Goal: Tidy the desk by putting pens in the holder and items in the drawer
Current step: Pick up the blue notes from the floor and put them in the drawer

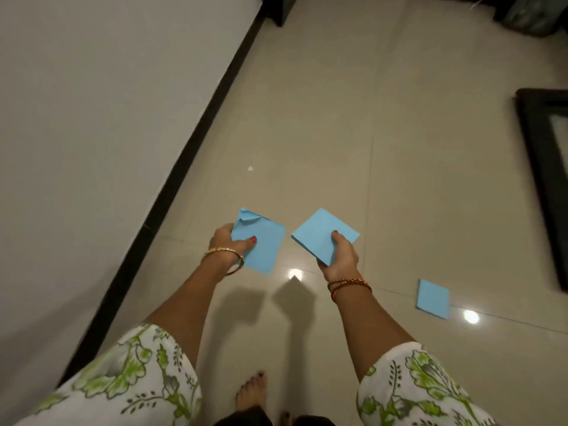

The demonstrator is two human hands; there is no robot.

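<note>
Your left hand (229, 241) pinches one blue pad (261, 244), its top sheets curled; your right hand (339, 256) pinches another pad (322, 233). They look light and floppy, so hold the bound edges. A third pad (433, 299) lies on the floor (338, 133) at four o'clock.

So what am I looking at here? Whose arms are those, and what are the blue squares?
There is one picture, taken by a camera worn on a person's head, looking down. No machine here: the arms are that person's own. The left hand holds a blue paper pad with a crumpled top corner. The right hand holds another blue pad. A third pad lies on the shiny tiled floor, to the right. Below you can see a bare foot, and a white wall stands on the left.
</note>
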